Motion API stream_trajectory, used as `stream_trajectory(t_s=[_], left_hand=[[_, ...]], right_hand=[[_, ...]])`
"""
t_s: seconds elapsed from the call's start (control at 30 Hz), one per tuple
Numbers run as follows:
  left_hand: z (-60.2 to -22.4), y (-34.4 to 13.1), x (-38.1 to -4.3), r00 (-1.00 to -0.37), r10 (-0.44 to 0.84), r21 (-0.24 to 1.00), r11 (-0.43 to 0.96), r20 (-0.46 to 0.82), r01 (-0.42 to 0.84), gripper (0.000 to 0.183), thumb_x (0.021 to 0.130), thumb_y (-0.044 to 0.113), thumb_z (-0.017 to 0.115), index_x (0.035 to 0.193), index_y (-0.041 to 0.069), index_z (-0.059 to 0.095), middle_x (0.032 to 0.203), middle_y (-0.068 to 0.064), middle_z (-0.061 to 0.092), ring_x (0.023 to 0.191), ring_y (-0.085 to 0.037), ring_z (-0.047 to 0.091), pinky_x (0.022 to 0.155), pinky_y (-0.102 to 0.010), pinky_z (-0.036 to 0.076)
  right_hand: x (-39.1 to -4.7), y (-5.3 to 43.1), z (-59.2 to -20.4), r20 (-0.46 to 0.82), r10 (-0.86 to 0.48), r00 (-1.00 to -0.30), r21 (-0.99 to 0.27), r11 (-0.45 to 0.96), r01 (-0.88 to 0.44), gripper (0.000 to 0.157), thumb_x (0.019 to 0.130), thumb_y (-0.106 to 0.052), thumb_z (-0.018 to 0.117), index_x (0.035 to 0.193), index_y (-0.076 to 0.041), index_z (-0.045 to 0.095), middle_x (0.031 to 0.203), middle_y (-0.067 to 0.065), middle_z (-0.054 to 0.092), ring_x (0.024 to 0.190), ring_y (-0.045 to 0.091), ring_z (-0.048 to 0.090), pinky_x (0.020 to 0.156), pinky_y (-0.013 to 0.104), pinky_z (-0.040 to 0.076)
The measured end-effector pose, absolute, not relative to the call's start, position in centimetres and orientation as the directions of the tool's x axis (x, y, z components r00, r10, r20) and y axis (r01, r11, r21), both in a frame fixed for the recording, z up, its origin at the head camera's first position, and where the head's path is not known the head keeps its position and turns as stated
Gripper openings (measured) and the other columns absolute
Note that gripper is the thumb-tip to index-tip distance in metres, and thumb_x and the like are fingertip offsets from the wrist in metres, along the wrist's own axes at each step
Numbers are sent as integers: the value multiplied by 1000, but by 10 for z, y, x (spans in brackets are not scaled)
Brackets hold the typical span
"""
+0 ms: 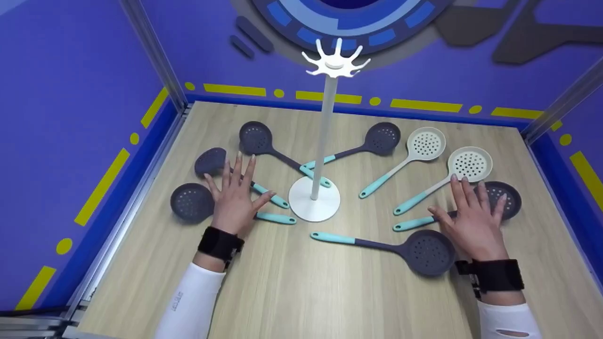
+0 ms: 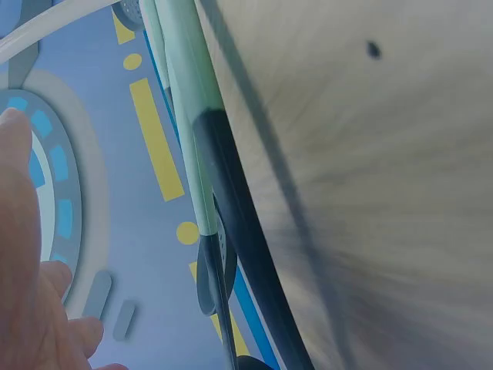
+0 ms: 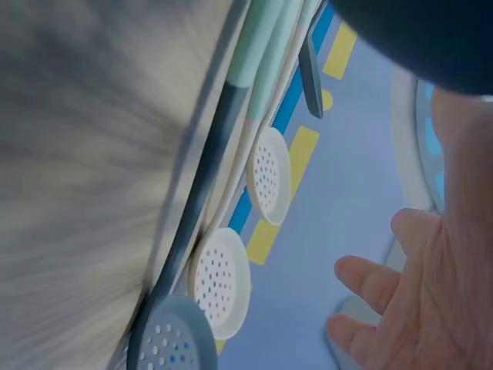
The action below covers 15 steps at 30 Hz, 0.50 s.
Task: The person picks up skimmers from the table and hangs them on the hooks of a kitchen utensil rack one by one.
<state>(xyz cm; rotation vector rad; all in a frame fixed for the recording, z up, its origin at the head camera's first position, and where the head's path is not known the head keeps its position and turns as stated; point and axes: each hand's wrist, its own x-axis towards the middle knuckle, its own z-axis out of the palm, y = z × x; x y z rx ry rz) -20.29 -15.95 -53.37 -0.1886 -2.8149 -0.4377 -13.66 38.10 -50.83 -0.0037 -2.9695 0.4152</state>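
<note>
My left hand (image 1: 234, 200) hovers palm down with spread fingers over two dark utensils with turquoise handles: a skimmer (image 1: 189, 203) at the far left and a curved-headed one (image 1: 209, 162) behind it. Its fingers (image 2: 58, 324) show raised off the table in the left wrist view. My right hand (image 1: 475, 226), likewise spread, partly hides a dark skimmer (image 1: 512, 200). Just beyond its fingertips lies a white skimmer (image 1: 470, 162), also seen in the right wrist view. Neither hand holds anything. Closer to me lies another dark skimmer (image 1: 428, 253), left of the right wrist.
Mid-table stands a white rack with a round base (image 1: 301, 207), a thin pole and a crown of upturned hooks (image 1: 334, 63). Behind lie dark skimmers (image 1: 256, 137) (image 1: 382, 138) and a second white skimmer (image 1: 426, 143). Blue panels (image 1: 85, 94) enclose the table.
</note>
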Motion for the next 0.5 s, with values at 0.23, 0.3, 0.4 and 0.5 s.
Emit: stream_trajectory(t_s=[0.23,0.3,0.4,0.5], left_hand=[[-530,-155,-203,-951,107,281,940,291,192,100,91,82,53,169,31,15,178,-4,9,164,-36,4,121,-77,-5],[-529,-152,-203,-949,120,287,935,291,207,99,92,81,53,169,30,16,178,-5,11,163,-37,6,122,-76,-6],[-528,-148,-203,-944,138,286,931,300,228,99,93,79,54,169,26,19,177,-6,15,163,-37,11,124,-74,-4],[-527,-143,-204,-931,156,283,925,329,255,97,94,76,57,167,22,25,175,-9,23,161,-38,20,125,-74,4]], right_hand=[[-135,376,-501,143,4,-990,-261,965,-34,94,101,-67,54,169,-22,9,172,24,18,161,47,-6,116,75,-22],[-135,373,-499,149,-9,-989,-256,966,-47,93,101,-67,54,169,-21,11,172,24,20,161,46,-4,117,74,-21],[-135,368,-498,187,-42,-981,-237,968,-87,93,100,-65,58,169,-19,17,170,23,26,162,45,5,120,72,-19],[-134,362,-497,239,-81,-968,-212,968,-134,91,98,-62,63,167,-17,25,165,23,35,159,44,19,123,70,-14]])
